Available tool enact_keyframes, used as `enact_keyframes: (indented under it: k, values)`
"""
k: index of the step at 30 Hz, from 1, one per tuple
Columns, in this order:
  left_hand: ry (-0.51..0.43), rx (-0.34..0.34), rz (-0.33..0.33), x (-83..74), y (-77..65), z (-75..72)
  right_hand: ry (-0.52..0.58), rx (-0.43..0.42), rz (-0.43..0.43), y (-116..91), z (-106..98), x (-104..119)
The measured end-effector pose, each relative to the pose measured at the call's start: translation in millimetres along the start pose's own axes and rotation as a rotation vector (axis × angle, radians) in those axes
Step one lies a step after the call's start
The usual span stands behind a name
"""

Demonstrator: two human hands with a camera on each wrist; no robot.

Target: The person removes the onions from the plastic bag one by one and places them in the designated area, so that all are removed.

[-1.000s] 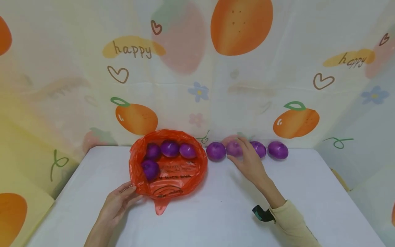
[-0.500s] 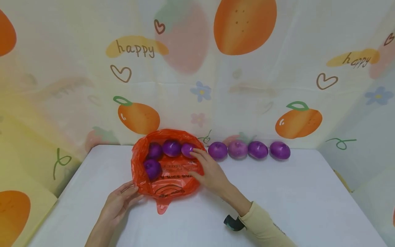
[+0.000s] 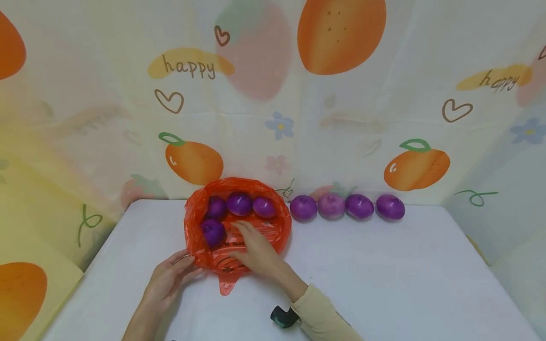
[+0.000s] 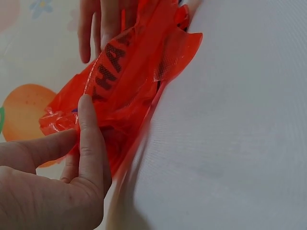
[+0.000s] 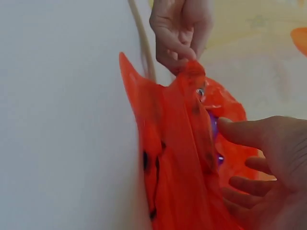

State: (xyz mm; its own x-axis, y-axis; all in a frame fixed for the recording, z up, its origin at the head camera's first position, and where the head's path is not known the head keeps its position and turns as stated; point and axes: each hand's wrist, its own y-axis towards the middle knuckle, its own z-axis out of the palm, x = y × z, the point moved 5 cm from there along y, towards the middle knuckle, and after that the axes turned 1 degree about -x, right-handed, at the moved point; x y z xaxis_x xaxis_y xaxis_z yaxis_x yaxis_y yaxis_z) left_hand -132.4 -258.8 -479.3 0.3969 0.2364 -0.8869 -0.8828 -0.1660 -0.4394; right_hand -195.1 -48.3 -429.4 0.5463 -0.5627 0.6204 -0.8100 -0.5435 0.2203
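A red plastic bag (image 3: 197, 255) stands with its mouth wide and its rim rolled out. Inside it lie several glossy purple round things that look like onions (image 3: 212, 233), along its left and back walls. My left hand (image 3: 168, 279) pinches the bag's rim at the front left, between thumb and fingers. Over the bag's mouth, my right hand (image 3: 259, 253) has its fingers spread and holds nothing; its fingertips are just right of the front purple onion. In the right wrist view, the thumb of my right hand (image 5: 283, 158) is near the bag's rim.
Right of the bag, a row of several more purple onions (image 3: 359, 207) runs along the table's back edge; one is paler (image 3: 331, 206). The white table (image 3: 384, 274) ends against a printed cloth backdrop (image 3: 239, 118). A dark strap (image 3: 284, 316) hangs by my right sleeve.
My right hand has moved left, from above the row of onions, across the bag's right rim to over its mouth. My left hand has stayed at the rim. The onions have not moved.
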Motion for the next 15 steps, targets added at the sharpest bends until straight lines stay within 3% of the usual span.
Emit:
enact_keyframes:
  k: [4,11,15]
  values:
    - [-0.011,0.011,0.011,0.5,1.1,2.0,0.014,-0.002,0.036,13.0,11.9,1.2]
    - [-0.013,0.008,0.003,0.7,0.9,5.8,-0.15,0.065,0.017,38.6,32.4,1.7]
    - [-0.008,0.018,-0.004,1.1,1.0,8.1,-0.191,0.089,0.023,49.8,39.7,3.8]
